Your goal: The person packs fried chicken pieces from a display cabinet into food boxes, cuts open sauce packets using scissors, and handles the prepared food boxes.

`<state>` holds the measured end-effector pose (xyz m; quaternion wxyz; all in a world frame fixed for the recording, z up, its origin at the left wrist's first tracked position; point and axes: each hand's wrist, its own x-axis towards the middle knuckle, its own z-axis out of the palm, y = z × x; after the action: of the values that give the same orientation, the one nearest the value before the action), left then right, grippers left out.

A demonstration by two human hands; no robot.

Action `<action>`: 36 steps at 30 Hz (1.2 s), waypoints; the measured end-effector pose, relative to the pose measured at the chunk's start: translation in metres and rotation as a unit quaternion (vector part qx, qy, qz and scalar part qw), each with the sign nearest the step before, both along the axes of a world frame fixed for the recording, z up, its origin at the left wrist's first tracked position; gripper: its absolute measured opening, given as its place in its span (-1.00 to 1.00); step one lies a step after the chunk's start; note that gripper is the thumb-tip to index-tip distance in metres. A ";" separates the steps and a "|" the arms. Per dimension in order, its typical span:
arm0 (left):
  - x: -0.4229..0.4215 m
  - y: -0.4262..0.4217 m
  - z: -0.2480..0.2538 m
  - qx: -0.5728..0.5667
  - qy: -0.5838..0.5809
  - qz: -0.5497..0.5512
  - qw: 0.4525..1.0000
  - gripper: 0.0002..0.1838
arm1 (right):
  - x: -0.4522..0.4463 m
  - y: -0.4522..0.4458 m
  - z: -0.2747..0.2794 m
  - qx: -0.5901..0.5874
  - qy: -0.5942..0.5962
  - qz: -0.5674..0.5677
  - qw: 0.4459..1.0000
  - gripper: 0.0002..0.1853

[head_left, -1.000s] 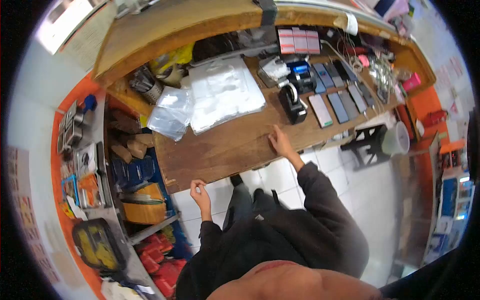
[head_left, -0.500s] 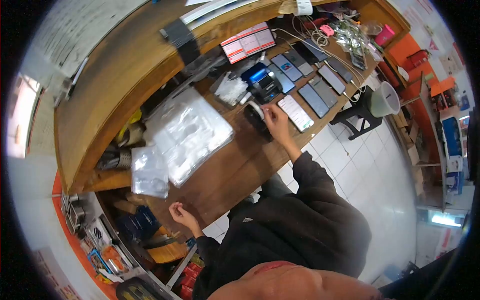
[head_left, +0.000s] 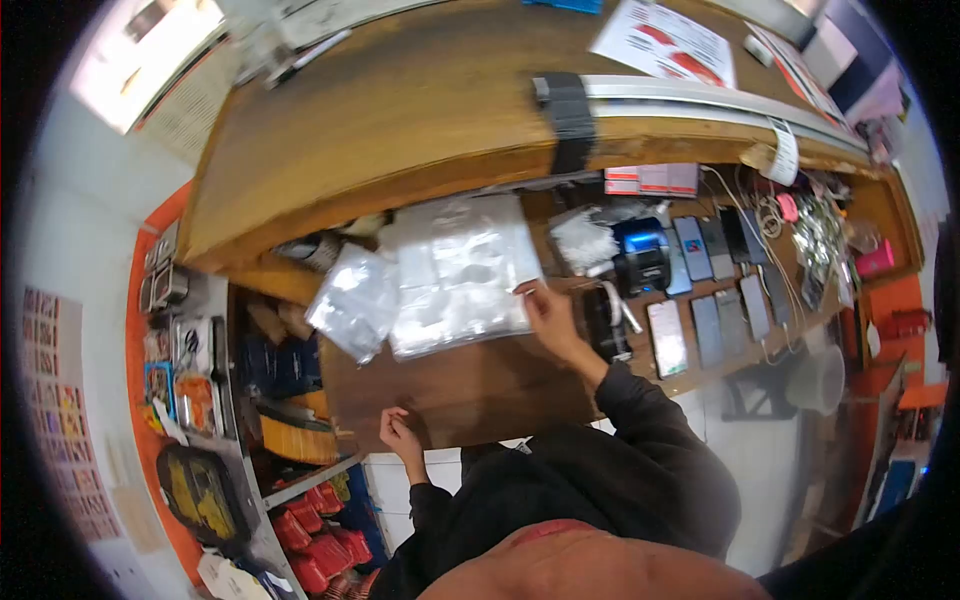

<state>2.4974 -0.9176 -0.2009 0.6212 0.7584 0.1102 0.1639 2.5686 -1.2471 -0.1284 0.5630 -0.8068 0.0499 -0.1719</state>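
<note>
My right hand [head_left: 550, 318] is at the lower right corner of a stack of clear plastic sleeves [head_left: 462, 275], its fingers pinched together; anything between them is too small to make out. A black tape dispenser [head_left: 607, 322] stands just right of it. My left hand [head_left: 400, 432] hovers at the front left edge of the wooden desk [head_left: 450, 390], fingers curled, with nothing I can make out in them. Smaller clear bags [head_left: 353, 302] overlap the left side of the stack. To the right lie phones in rows, one with a lit screen [head_left: 667, 338].
A raised wooden shelf [head_left: 400, 125] overhangs the back of the desk. Behind the dispenser are a blue-black device [head_left: 641, 256] and a bag of white pieces [head_left: 584, 240]. Cables [head_left: 772, 215] lie at the right. A stool [head_left: 755, 392] and bucket [head_left: 815, 380] stand below.
My right hand has moved left from the tape dispenser to the sleeve stack. My left hand stays near the desk's front edge. The head view has turned, showing more of the upper shelf.
</note>
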 end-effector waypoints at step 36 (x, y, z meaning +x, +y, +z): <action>-0.392 0.333 -0.098 -0.043 0.486 0.533 0.691 -0.66 | 0.409 0.933 -0.095 -0.517 -0.133 0.342 0.773 -0.66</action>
<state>2.1050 -0.5842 -0.2993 0.3204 0.5184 0.7897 0.0709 2.9778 -0.3138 -0.2234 0.0836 -0.9093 -0.4009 -0.0732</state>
